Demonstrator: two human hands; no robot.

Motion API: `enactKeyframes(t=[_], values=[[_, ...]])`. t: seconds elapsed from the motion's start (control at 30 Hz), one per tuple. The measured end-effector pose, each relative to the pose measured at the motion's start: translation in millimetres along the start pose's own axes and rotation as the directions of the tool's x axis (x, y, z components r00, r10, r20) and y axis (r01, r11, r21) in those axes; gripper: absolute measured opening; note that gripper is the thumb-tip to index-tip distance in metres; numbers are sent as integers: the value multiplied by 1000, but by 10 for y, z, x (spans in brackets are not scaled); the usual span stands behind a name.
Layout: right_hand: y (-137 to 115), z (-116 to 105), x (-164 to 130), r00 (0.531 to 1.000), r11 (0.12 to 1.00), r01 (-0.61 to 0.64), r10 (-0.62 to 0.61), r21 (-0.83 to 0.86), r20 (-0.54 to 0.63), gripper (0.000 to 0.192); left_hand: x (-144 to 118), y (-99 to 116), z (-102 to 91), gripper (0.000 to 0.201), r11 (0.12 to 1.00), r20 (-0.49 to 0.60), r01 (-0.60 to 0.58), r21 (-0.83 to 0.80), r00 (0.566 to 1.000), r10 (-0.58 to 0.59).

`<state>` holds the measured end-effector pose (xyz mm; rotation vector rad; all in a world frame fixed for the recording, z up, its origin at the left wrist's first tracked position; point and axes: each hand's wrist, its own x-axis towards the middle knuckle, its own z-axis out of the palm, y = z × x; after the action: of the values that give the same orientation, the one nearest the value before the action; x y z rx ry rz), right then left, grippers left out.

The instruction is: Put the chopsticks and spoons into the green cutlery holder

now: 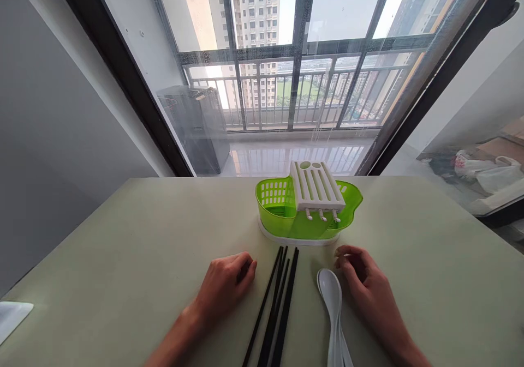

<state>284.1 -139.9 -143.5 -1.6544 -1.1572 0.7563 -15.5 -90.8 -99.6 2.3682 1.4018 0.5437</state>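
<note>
My left hand [226, 283] rests on the table, curled into a loose fist with nothing visible in it. Just to its right lie several black chopsticks [282, 296], side by side and pointing away from me. White spoons [329, 296] are stacked bowl over bowl, their handles towards me. Beside the spoon bowls, my right hand [366, 288] lies on its edge, fingers loosely bent and thumb apart, holding nothing. Beyond both hands stands a green utensil holder [278, 222] with a white slotted rack [319, 187] across its middle and small hooks at the front.
The pale tabletop [164, 236] reaches back to a glass door and window [262, 83]. A white object [14, 318] lies at the left edge, only partly in view. White bags [499, 173] sit behind glass at the right.
</note>
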Motion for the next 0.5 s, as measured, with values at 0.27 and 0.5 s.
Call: enactKeyframes(t=[0.27, 0.5], values=[[15, 4, 1, 1000, 1000, -5, 5, 11, 7, 35, 1, 13, -8, 34, 1000, 19, 13, 27, 1000, -14], [-18, -3, -4, 1000, 1000, 2, -2, -3, 2, 33, 4, 21, -12, 34, 999, 13, -3, 35, 1000, 3]])
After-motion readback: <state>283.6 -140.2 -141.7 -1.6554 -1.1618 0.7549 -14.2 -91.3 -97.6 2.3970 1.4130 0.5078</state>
